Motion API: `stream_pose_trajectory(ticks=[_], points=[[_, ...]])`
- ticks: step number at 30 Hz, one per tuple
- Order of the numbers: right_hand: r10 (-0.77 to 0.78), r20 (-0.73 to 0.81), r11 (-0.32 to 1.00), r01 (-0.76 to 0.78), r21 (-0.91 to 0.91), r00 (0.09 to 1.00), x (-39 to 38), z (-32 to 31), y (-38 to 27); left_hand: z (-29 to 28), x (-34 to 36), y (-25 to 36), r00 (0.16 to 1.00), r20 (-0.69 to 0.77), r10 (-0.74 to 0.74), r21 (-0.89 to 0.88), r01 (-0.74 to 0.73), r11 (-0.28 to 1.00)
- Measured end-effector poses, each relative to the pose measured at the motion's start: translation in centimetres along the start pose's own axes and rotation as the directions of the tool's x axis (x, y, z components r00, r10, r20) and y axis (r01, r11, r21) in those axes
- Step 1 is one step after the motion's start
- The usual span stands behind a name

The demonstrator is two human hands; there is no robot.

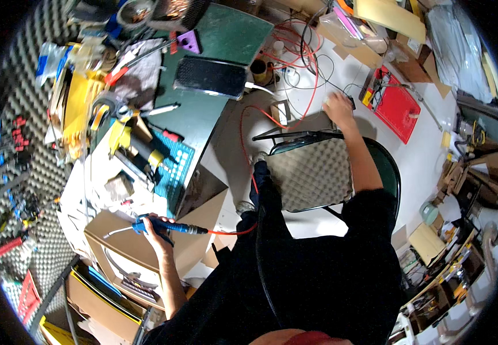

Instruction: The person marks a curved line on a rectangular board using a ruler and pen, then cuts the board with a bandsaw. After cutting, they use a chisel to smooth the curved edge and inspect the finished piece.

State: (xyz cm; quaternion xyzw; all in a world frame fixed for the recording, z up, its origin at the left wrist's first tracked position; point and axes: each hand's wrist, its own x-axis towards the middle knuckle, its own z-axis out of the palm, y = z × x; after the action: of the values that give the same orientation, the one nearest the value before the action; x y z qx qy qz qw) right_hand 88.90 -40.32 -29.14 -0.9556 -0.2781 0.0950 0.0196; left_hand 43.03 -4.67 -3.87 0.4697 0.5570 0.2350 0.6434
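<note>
My left hand [156, 229] is wrapped round a blue air blow gun [180, 228], its thin metal nozzle pointing left above an open cardboard box [111, 226]. A red air hose [231, 233] runs from the back of the gun toward my legs. My right arm reaches out past a folding chair with a bumpy foam seat [312, 172]. Beyond the seat, my right hand [338, 109] has its fingers curled, beside a small black object [350, 102] and thin dark cables. What those fingers hold, if anything, is too small to make out.
A green-topped table [203, 123] at the left carries a phone [210, 76] with a white cable, a teal cutting mat [174, 161] and yellow tools. Coiled red hose [303, 49] lies on the far floor. A red flat panel [398, 109] and crowded shelves stand at the right.
</note>
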Motion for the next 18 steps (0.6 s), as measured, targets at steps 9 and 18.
stream_pose_trajectory(ticks=[9,18], points=[[-0.052,-0.236,0.9,0.148,0.411,0.97,19.8,9.2,-14.8,2.4,2.8,-3.2,0.999,-0.04,0.029,0.333,-0.015,0.943],[-0.066,-0.078,0.852,0.097,0.514,0.995,30.1,13.5,-18.6,1.3,3.9,-4.6,0.996,-0.079,0.05,0.317,-0.023,0.948]])
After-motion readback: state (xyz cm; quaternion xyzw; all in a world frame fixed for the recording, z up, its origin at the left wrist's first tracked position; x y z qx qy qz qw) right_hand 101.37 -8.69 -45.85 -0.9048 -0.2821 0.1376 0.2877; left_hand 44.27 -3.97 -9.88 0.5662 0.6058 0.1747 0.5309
